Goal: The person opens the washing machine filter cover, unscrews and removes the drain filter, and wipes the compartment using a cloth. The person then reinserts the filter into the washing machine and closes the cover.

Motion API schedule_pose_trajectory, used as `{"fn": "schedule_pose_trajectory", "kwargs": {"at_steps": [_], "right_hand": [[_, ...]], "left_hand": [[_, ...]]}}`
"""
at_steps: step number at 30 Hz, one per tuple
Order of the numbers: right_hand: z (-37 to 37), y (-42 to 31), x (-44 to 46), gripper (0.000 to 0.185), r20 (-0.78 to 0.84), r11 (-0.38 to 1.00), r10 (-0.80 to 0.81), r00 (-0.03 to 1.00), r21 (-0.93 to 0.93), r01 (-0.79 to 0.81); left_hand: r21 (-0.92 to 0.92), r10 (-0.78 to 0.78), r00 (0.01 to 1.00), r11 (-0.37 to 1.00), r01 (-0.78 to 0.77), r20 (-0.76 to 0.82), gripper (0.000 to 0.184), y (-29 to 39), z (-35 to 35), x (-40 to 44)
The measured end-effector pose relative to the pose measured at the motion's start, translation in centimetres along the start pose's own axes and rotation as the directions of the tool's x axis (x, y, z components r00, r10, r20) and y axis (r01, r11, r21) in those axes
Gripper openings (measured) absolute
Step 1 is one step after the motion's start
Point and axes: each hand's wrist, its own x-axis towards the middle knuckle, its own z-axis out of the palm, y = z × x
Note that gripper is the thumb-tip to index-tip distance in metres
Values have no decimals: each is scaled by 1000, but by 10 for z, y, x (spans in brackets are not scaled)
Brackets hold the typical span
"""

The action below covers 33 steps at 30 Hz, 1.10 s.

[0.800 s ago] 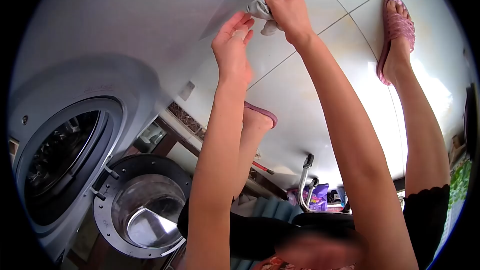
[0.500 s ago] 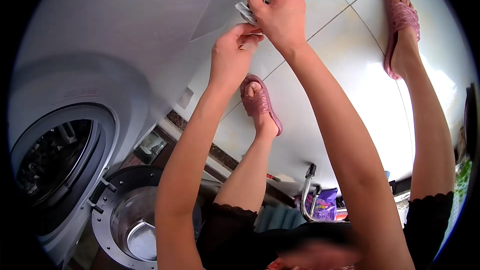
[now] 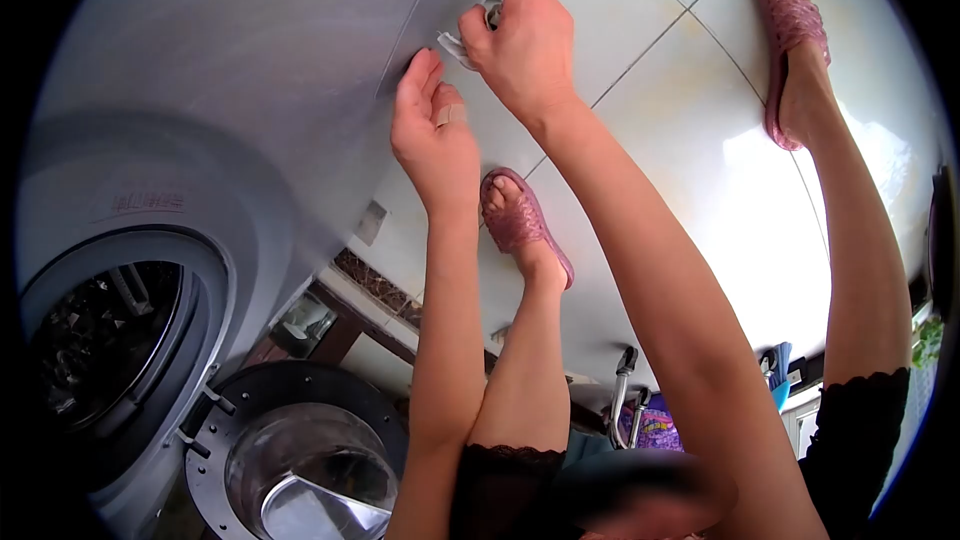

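My right hand (image 3: 522, 40) holds a crumpled whitish cloth (image 3: 456, 50) against its palm, its index finger stretched to the top corner of a rectangular panel (image 3: 428, 10) on the washing machine's (image 3: 250, 50) grey front. Just below, my left hand (image 3: 432, 130) has its fingers apart, with the fingertips at the panel's lower edge. A beige plaster (image 3: 451, 115) is on its thumb. Nothing shows in the left hand. Most of the cloth is hidden behind the right hand's fingers.
The round glass door (image 3: 310, 460) of the machine hangs open beside the dark drum opening (image 3: 110, 330). My feet in pink slippers (image 3: 515, 220) stand on pale floor tiles (image 3: 660, 130). Bent metal tubes (image 3: 618, 395) and a purple packet (image 3: 657, 430) are at the bottom.
Both hands have moved left along the machine's front, the right one to the panel's corner with the cloth. My left hand has moved away from the right, its fingers spread. The view has shifted.
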Motion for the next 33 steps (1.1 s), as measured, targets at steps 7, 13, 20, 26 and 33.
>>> {"fn": "schedule_pose_trajectory", "kwargs": {"at_steps": [7,13,20,26,33], "right_hand": [[-61,12,-127,23,139,985,174,975,-48,-169],[-91,24,-156,12,641,999,-49,766,49,23],[-55,22,-52,14,286,969,218,933,49,-241],[10,6,12,22,277,994,80,958,-93,-56],[38,18,23,34,173,993,-95,980,-52,105]], "left_hand": [[-494,-462,887,774,396,-14,30,-5,-18,-58],[-82,98,956,989,-125,-275,17,9,-29,-58],[403,151,986,909,-107,-77,10,9,-34,-51],[343,220,972,922,-181,-77,10,-1,-38,-46],[327,196,977,931,-160,-81,12,1,-39,-45]]}}
